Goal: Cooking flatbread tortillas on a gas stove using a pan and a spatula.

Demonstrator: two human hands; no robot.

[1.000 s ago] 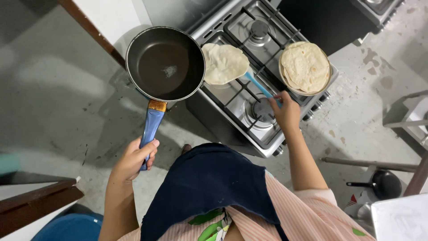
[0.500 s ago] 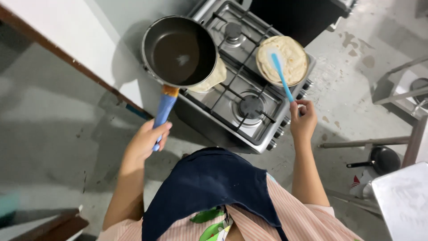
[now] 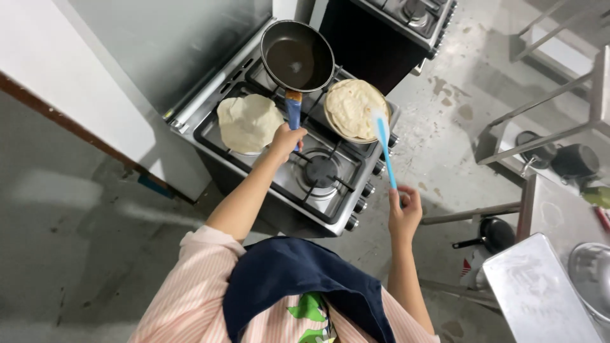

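Observation:
My left hand (image 3: 285, 140) grips the blue handle of a dark frying pan (image 3: 297, 56), holding the pan over the back of a gas stove (image 3: 298, 170). The pan looks empty apart from a sheen. My right hand (image 3: 404, 211) holds a light blue spatula (image 3: 384, 147) by its handle, its blade over a stack of flatbreads on a plate (image 3: 354, 109) at the stove's right rear. A single flatbread (image 3: 249, 122) lies directly on the left burner, just left of my left hand.
A second stove (image 3: 406, 19) stands behind the first. Metal racks (image 3: 549, 95) with dark pots are to the right, and a steel table (image 3: 540, 289) with a metal bowl (image 3: 591, 273) is at the lower right. A grey wall panel (image 3: 159, 51) is on the left.
My left hand swung the pan from beside the stove to over its back burner. The flatbread is uncovered on the left burner. My right hand drew back with the spatula.

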